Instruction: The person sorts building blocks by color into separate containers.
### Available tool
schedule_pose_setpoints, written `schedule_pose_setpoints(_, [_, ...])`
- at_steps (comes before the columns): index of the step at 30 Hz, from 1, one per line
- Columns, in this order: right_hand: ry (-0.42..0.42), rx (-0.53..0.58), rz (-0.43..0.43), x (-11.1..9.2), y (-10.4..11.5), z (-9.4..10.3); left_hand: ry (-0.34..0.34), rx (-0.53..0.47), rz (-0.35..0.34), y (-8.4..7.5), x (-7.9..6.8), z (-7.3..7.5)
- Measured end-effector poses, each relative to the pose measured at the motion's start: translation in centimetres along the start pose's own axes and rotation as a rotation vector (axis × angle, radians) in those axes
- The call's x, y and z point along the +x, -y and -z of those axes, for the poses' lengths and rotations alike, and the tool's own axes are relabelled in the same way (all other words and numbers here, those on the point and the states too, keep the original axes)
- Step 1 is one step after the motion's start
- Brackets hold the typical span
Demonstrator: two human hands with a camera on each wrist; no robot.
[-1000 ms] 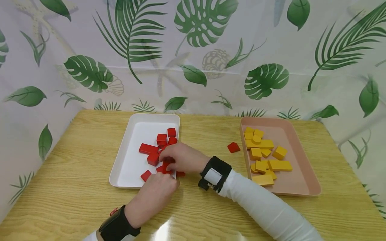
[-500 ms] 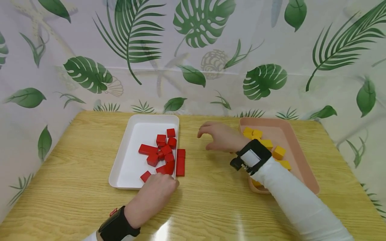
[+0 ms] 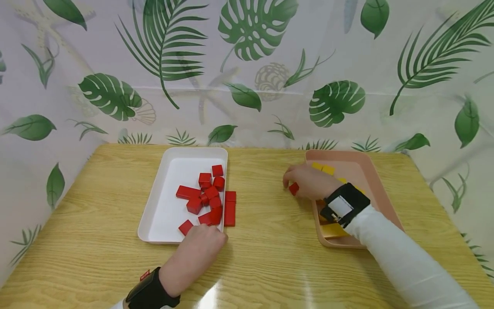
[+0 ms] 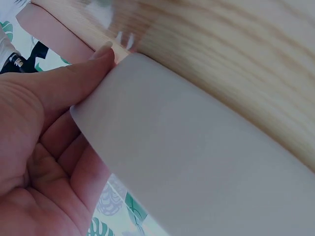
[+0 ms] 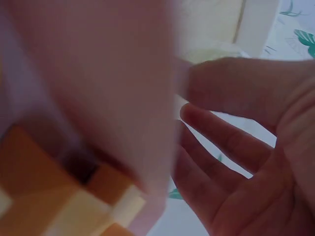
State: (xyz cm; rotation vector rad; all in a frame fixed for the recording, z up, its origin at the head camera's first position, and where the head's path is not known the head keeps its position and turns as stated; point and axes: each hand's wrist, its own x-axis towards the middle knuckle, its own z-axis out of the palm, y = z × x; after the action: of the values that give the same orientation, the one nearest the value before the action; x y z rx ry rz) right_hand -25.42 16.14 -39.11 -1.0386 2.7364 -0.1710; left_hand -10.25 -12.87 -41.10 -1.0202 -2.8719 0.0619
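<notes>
My left hand [image 3: 204, 246] pinches the near right corner of the white tray [image 3: 156, 216]. In the left wrist view the thumb [image 4: 74, 83] lies along the tray's edge and the fingers curl at its other side. Several red blocks [image 3: 194, 205] lie in that tray, mostly toward its right side. My right hand [image 3: 311, 182] reaches over the left rim of the pink tray [image 3: 364, 167], its fingers spread around a lone red block [image 3: 294, 189] on the table. In the right wrist view the pink wall [image 5: 113, 88] hides the thumb tip and the block.
Flat red pieces [image 3: 230, 210] lie on the wooden table [image 3: 266, 249] against the white tray's right side. Yellow blocks [image 3: 334, 231] fill part of the pink tray, partly covered by my right arm. A leaf-print cloth [image 3: 239, 116] stands behind the table.
My right hand has left the white tray and moved right, across the table, to the lone red block beside the pink tray. My left hand keeps its place at the white tray's corner.
</notes>
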Motion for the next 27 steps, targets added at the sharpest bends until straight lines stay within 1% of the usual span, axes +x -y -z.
schedule_pose_setpoints(4, [0.031,0.002,-0.058,-0.1,-0.2,-0.3,-0.011,0.009,-0.001,-0.1,0.0,-0.1])
schedule_pose_setpoints(10, [0.062,0.021,-0.1,0.1,-0.2,-0.4,-0.044,0.01,-0.011,0.0,0.0,-0.4])
schedule_pose_setpoints(16, [0.036,-0.007,-0.068,0.3,-0.3,-0.5,-0.069,0.012,-0.016,0.1,-0.1,-0.5])
schedule_pose_setpoints(19, [0.02,0.004,-0.055,0.7,0.0,-0.4,-0.076,0.005,-0.019,0.1,-0.1,-0.6])
schedule_pose_setpoints(22, [-0.014,0.012,-0.028,1.3,0.8,-0.1,-0.075,-0.011,-0.015,0.2,-0.1,-0.6])
schedule_pose_setpoints(27, [-0.077,-0.033,0.089,3.0,3.4,1.2,-0.066,-0.027,-0.015,0.2,-0.1,-0.5])
